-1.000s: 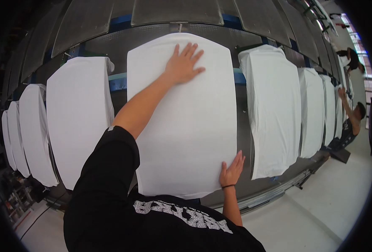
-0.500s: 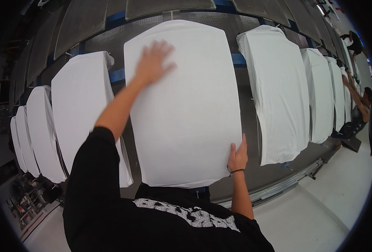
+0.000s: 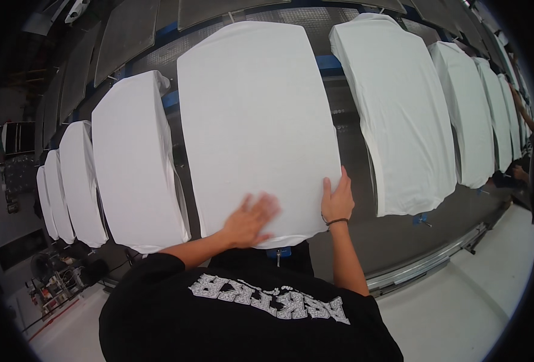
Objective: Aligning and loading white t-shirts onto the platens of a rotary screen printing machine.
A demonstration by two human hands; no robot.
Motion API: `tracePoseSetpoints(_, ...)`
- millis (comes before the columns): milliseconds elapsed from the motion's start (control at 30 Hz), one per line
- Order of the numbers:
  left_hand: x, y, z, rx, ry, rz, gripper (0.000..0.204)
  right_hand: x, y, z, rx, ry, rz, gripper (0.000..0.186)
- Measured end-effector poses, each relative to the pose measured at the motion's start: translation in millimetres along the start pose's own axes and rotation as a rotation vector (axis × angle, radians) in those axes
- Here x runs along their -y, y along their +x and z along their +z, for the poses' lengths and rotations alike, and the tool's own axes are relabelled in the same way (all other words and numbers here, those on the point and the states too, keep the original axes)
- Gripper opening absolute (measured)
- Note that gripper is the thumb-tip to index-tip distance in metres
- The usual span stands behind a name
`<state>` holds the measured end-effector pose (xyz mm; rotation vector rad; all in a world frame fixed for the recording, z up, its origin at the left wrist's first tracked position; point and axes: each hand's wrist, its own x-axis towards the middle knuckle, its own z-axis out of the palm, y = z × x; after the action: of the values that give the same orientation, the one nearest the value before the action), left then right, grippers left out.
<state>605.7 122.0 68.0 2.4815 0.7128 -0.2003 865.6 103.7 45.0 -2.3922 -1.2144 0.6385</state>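
In front of me a white shirt [image 3: 255, 120] is stretched over a wide flat board, its lower hem near my body. My left hand [image 3: 252, 220] lies on the shirt's lower part, blurred, with its fingers spread. At the shirt's lower right edge is my right hand [image 3: 338, 199], thumb apart on the cloth and the other fingers stretched out along the side. Neither hand grasps the cloth visibly. The cloth's surface looks mostly smooth.
More boards with white shirts stand in a row on both sides, such as a left shirt [image 3: 134, 163] and a wrinkled right shirt [image 3: 400, 120]. Bare dark boards [image 3: 128, 36] lie beyond. A metal rail [image 3: 424, 262] runs at lower right. Another person's arm [image 3: 523, 111] shows at far right.
My left hand has swept down from the shirt's upper left to its lower middle. The right hand stays at the right edge. The view has shifted slightly.
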Motion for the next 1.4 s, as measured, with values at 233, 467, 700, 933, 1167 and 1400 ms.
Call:
tracePoseSetpoints(233, 57.5, 78.4, -35.0, -0.364, 0.185, -0.126, 0.057, -3.2, 0.4, 3.7, -0.024, 0.04, -0.079, 0.058)
tracePoseSetpoints(467, -27.1, 45.7, 7.9, -0.317, 0.128, -0.268, 0.071, -12.3, -1.7, 4.5, -0.037, 0.051, -0.098, 0.058)
tracePoseSetpoints(700, 62.0, -42.1, 8.9, -0.826, -0.035, -1.042, 0.064, -7.7, -0.8, 1.4, -0.004, 0.031, -0.098, 0.06)
tracePoseSetpoints(933, -83.8, 64.3, 39.6, -0.438, 0.107, -0.159, 0.058, -15.4, -2.9, 7.2, -0.07, 0.056, -0.195, 0.062)
tracePoseSetpoints(1167, -17.7, -52.1, 36.3, -0.525, 0.174, -0.717, 0.064, -19.4, -6.0, 11.5, -0.147, -0.036, -0.302, 0.065)
tracePoseSetpoints(1400, -40.7, -27.2, 43.1, -0.436, 0.2, -0.556, 0.067, -13.4, -3.6, 11.8, -0.208, -0.19, -0.397, 0.067)
